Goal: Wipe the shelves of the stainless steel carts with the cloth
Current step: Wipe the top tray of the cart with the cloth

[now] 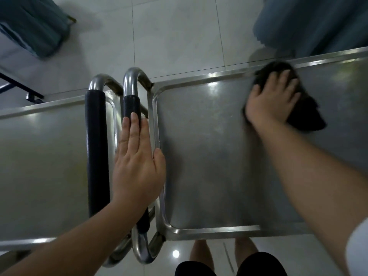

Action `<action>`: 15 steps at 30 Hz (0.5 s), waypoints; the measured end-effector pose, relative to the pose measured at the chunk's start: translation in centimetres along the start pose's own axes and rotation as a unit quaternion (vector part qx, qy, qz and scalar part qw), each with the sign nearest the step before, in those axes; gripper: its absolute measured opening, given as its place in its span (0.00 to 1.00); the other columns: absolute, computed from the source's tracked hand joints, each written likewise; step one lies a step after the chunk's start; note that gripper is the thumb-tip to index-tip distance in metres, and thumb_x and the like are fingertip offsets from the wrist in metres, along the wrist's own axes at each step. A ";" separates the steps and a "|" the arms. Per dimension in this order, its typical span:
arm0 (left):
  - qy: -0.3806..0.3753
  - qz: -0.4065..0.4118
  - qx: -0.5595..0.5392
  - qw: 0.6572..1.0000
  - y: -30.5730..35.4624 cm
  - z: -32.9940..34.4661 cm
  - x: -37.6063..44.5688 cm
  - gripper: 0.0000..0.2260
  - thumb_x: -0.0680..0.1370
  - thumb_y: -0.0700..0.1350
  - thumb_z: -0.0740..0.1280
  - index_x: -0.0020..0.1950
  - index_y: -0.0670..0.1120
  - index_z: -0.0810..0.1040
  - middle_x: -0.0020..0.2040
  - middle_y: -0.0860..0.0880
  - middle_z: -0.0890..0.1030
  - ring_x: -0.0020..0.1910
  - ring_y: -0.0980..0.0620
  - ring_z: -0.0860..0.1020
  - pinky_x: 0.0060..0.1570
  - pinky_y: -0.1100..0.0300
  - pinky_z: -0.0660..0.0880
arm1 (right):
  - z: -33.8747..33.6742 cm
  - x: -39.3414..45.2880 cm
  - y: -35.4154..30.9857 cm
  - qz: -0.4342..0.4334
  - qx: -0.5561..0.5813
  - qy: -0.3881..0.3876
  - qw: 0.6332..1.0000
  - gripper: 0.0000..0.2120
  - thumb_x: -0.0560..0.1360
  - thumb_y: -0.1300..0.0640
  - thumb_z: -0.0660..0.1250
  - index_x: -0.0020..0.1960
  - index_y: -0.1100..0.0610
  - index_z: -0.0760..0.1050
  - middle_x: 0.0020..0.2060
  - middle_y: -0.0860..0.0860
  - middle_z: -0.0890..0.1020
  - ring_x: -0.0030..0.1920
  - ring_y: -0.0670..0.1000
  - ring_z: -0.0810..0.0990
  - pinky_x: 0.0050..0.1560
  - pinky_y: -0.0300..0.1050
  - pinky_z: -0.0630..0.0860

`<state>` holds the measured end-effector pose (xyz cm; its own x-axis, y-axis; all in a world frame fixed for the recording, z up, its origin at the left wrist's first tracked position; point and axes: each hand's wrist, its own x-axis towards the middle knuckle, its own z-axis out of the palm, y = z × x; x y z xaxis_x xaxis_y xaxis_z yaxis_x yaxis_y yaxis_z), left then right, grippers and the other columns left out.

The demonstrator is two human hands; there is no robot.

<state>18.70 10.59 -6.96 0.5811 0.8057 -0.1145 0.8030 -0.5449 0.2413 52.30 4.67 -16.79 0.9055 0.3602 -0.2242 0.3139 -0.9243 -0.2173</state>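
Two stainless steel carts stand side by side with their handles meeting in the middle. On the top shelf of the right cart [209, 156], near its far rim, my right hand [272, 100] presses a dark cloth [306, 114] flat, fingers spread over it. My left hand [137, 158] rests flat with straight fingers on the right cart's black-sleeved handle [131, 106]; the thumb touches the shelf's rim. The left cart's top shelf [39, 156] lies to the left, behind its own black-sleeved handle [96, 148].
Pale floor tiles [179, 36] lie beyond the carts. Teal fabric [33, 26] hangs at the far left and blue-grey fabric [318, 22] at the far right. A dark metal frame [22, 86] sits at the left. My legs stand below the right cart's near edge.
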 end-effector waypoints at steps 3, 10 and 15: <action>0.007 0.003 0.000 1.000 0.0 0.0 0.0 0.32 0.85 0.53 0.50 0.87 0.43 0.49 0.87 0.48 0.43 0.85 0.54 0.38 0.83 0.47 0.45 | 3.2 -6.4 -7.4 -0.137 -0.006 -0.031 0.990 0.32 0.84 0.40 0.49 0.85 0.51 0.54 0.85 0.53 0.51 0.84 0.61 0.48 0.81 0.64 0.45; 0.015 0.002 0.008 1.000 0.1 -0.1 0.1 0.31 0.85 0.51 0.53 0.86 0.40 0.51 0.87 0.45 0.46 0.86 0.52 0.41 0.84 0.48 0.46 | 6.6 -14.0 -16.4 -0.526 -0.066 -0.155 0.834 0.30 0.84 0.38 0.44 0.85 0.45 0.53 0.85 0.44 0.50 0.84 0.54 0.42 0.82 0.61 0.44; 0.008 -0.004 0.001 1.000 0.5 -0.4 0.0 0.32 0.84 0.52 0.50 0.87 0.42 0.51 0.87 0.47 0.45 0.85 0.54 0.39 0.83 0.53 0.42 | 4.9 -8.2 -13.2 -0.547 -0.088 -0.153 0.818 0.30 0.84 0.35 0.50 0.84 0.41 0.53 0.84 0.41 0.50 0.84 0.50 0.44 0.82 0.55 0.41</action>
<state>19.08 10.42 -6.45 0.5718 0.8141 -0.1016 0.8084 -0.5379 0.2393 39.32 14.52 -16.78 -0.0498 0.9743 -0.2199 0.9496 -0.0220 -0.3125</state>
